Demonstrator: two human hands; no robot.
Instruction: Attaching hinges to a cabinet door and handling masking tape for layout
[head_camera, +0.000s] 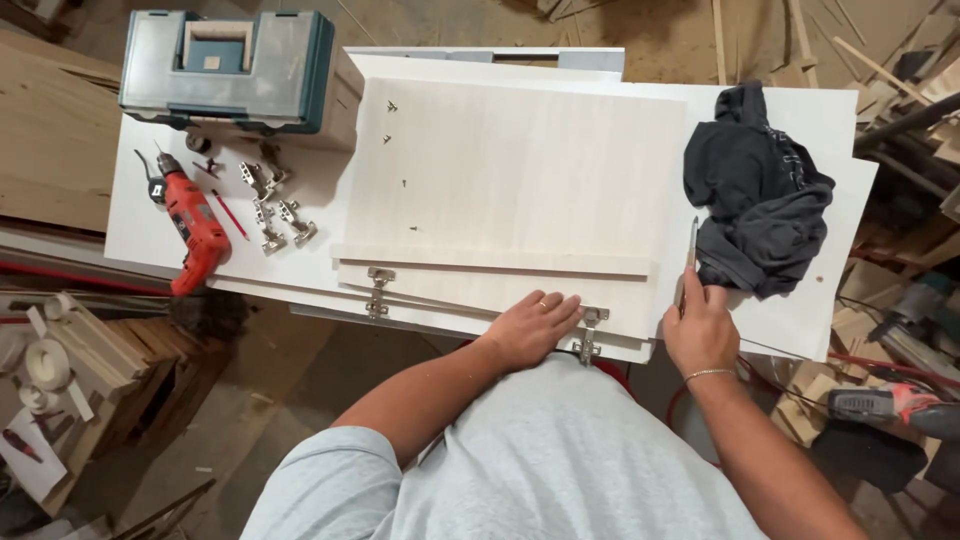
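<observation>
Holding a slim pencil (690, 250) upright against the right end of a pale wooden panel (520, 180) on a white worktable (830, 130).

Its long axis runs near to far, tip pointing to the far side, just left of a crumpled dark cloth (760, 190). The right hand (700, 325) has its fingers closed together around the pencil's near end. The left hand (530, 325) lies palm down on the near strip of the panel, fingers straight and nearly together, tips just beside a metal hinge (590, 330); a second hinge (378, 290) sits farther left on the same edge. Well apart at the far left lie loose hinges (275, 205), a red drill (195, 228), a red pencil (230, 213) and a teal toolbox (228, 65).
</observation>
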